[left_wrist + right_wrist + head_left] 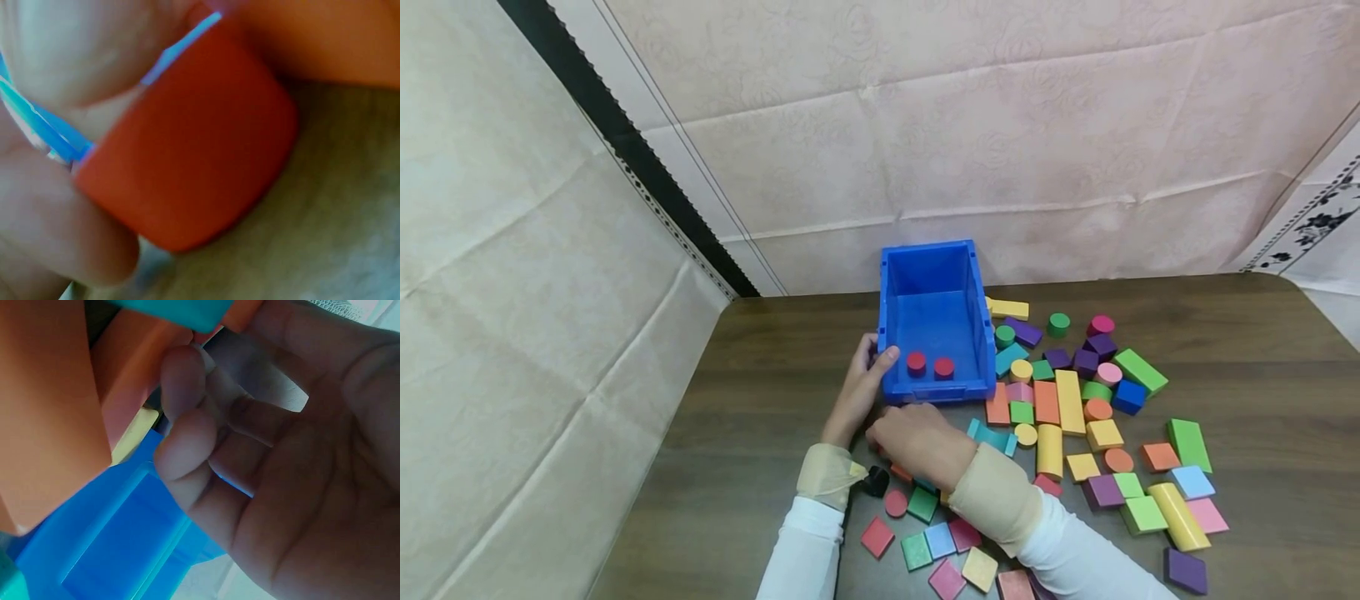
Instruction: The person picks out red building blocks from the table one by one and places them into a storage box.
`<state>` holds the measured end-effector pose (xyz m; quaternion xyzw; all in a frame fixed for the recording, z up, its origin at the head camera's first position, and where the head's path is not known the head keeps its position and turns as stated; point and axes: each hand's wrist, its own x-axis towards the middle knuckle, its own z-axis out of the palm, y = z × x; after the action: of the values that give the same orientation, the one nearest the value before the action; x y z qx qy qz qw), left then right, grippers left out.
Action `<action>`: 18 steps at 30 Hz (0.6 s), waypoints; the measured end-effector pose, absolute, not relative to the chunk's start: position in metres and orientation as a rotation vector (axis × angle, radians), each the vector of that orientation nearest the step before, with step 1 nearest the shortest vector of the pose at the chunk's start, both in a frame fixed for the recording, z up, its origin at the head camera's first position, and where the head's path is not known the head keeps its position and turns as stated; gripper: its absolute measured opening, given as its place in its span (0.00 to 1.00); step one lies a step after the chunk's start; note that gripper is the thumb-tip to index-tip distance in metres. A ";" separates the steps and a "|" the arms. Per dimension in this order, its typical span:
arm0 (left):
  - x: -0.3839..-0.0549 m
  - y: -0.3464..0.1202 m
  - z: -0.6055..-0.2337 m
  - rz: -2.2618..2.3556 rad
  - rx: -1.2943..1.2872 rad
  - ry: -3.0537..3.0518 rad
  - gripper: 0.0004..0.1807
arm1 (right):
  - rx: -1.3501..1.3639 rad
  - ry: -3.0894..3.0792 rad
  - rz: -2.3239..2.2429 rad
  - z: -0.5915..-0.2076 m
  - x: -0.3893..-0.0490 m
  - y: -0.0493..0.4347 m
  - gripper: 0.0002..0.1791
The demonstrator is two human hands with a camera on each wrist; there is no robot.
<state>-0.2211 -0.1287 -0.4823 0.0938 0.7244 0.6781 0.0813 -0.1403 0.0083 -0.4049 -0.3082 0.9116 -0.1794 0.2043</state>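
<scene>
In the head view my left hand [855, 385] grips the left wall of a blue bin [987, 367] near its front corner, thumb at the rim. Two red cylinders [916, 363] stand inside the bin. Just in front of it, my right hand [921, 443] reaches low over blocks, its fingers curled and its fingertips close to my left wrist. A red block [194, 137] with rounded edges looms large in the left wrist view, against blurred fingers. From the right wrist, the curled fingers show beside orange blocks [44, 412]; I cannot tell whether they pinch one.
Many coloured blocks crowd the wooden table [700, 467] right of the bin, among them a long yellow cylinder [1180, 517] and a purple block [1185, 571]. More lie nearer, around a red square block [877, 537]. Behind the table hangs a pale cloth [1037, 150].
</scene>
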 end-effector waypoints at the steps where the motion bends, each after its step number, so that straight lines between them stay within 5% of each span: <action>1: -0.221 -0.129 -0.483 2.028 0.280 2.165 0.26 | -0.860 2.540 -0.512 -0.405 -0.140 0.008 0.09; 18: -0.221 -0.129 -0.485 2.028 0.310 2.181 0.29 | -0.982 2.711 -0.337 -0.409 -0.136 0.001 0.09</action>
<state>-0.2206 -0.1294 -0.4847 0.1031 0.7265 0.6754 0.0735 -0.1365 0.0007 -0.4095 -0.3359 0.9272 -0.1153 0.1192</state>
